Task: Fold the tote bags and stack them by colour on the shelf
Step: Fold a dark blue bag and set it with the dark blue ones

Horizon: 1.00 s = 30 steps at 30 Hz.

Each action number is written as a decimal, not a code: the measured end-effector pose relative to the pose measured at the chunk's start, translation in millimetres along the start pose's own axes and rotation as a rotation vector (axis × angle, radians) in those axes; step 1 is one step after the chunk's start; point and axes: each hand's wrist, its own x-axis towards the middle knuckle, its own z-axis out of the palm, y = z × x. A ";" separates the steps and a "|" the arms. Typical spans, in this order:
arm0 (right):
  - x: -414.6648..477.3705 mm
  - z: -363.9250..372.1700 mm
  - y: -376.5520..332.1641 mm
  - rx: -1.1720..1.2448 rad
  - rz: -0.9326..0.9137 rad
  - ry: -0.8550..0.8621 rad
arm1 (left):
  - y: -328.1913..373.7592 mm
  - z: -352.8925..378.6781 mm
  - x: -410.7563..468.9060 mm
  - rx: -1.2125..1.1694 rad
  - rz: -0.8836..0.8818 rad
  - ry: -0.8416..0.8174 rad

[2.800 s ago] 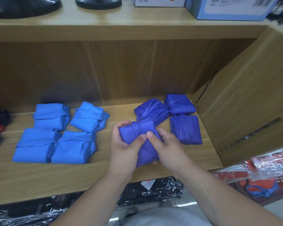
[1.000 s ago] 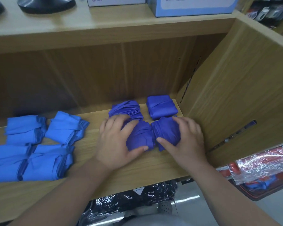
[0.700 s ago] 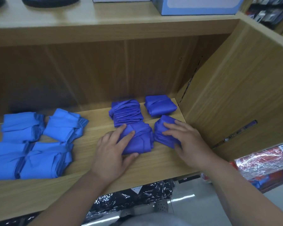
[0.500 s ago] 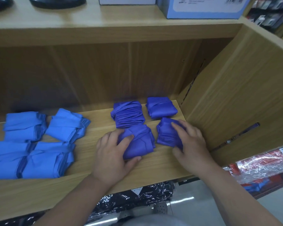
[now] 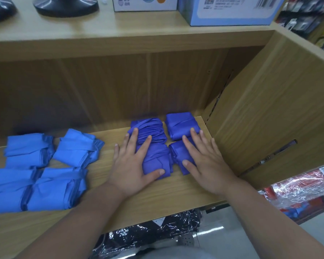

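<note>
Several folded dark blue tote bags lie in a two-by-two block at the right end of the wooden shelf (image 5: 157,200). My left hand (image 5: 133,165) lies flat with straight fingers on the front left dark blue bag (image 5: 157,161), fingertips reaching the back left bag (image 5: 151,130). My right hand (image 5: 206,161) lies flat on the front right bag (image 5: 178,156), its fingertips touching the back right bag (image 5: 180,124). Several folded light blue tote bags (image 5: 51,165) lie in a block at the left of the same shelf.
The shelf's wooden side panel (image 5: 269,113) stands close on the right of the dark blue bags. Above, the top board carries a blue and white box (image 5: 230,10) and a black round base (image 5: 65,5). Plastic-wrapped goods (image 5: 299,195) lie lower right, below the shelf.
The dark blue bundle that both hands held now lies on the shelf in the front left spot. Both hands have flattened and slid forward over the front bags toward the back ones.
</note>
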 end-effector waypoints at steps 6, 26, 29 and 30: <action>14.3 5.5 -5.8 -0.026 0.121 -0.010 | 17.0 8.2 2.8 -0.013 -0.071 -0.009; 58.8 31.4 -250.6 0.267 -0.250 -0.127 | -191.7 -83.2 -158.8 -0.012 -0.330 0.445; 75.1 42.5 -272.0 0.196 -0.208 -0.219 | -226.9 -83.9 -168.4 -0.209 -0.299 0.289; 80.2 45.3 -273.7 0.171 -0.212 -0.238 | -234.0 -86.7 -168.0 -0.335 -0.297 0.235</action>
